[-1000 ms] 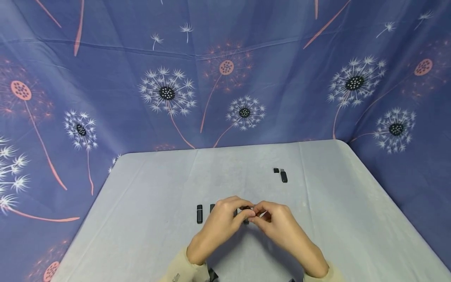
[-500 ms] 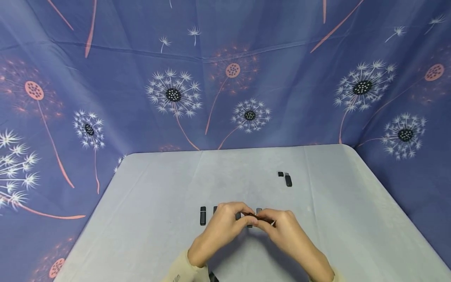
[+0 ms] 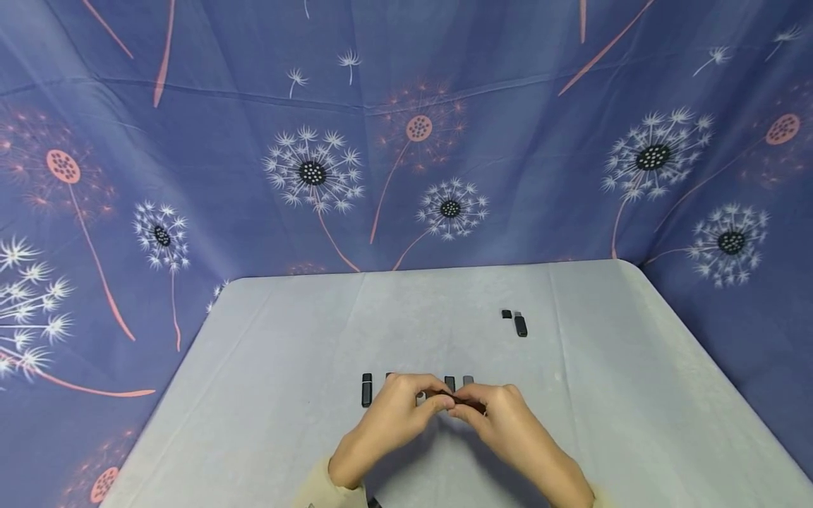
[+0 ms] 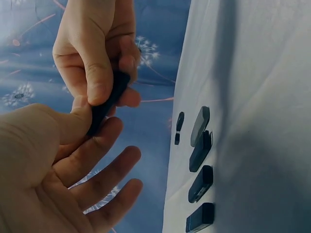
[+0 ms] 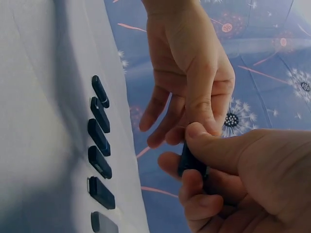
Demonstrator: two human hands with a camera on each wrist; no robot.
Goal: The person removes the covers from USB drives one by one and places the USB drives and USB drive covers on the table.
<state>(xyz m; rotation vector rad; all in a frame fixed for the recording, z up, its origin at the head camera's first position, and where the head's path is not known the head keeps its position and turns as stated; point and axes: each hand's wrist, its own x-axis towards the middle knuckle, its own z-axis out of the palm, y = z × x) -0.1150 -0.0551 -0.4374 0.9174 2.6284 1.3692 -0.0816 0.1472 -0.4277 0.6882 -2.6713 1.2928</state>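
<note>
In the head view, my left hand (image 3: 395, 415) and right hand (image 3: 511, 422) meet above the front middle of the table. Between them is a dark USB flash drive (image 4: 110, 99), pinched at one end by my left thumb and forefinger. The left hand's other fingers spread away from it. My right thumb and curled fingers hold the other part of the drive, covering much of it in the right wrist view. Behind and below the hands, several flash drives lie in a row; the leftmost black one (image 3: 366, 389) shows whole, a grey one (image 3: 468, 380) partly.
Farther back on the pale table (image 3: 305, 324), toward the right, lies a black flash drive (image 3: 521, 324) with its metal plug bare. Its small black cap (image 3: 506, 314) sits just left of it. A blue dandelion-print cloth (image 3: 406, 176) hangs behind the table.
Both hands stay together on the drive. They have shifted slightly left and nearer to me since half a second ago, uncovering more of the row's right end. The camera view also shifted slightly earlier.
</note>
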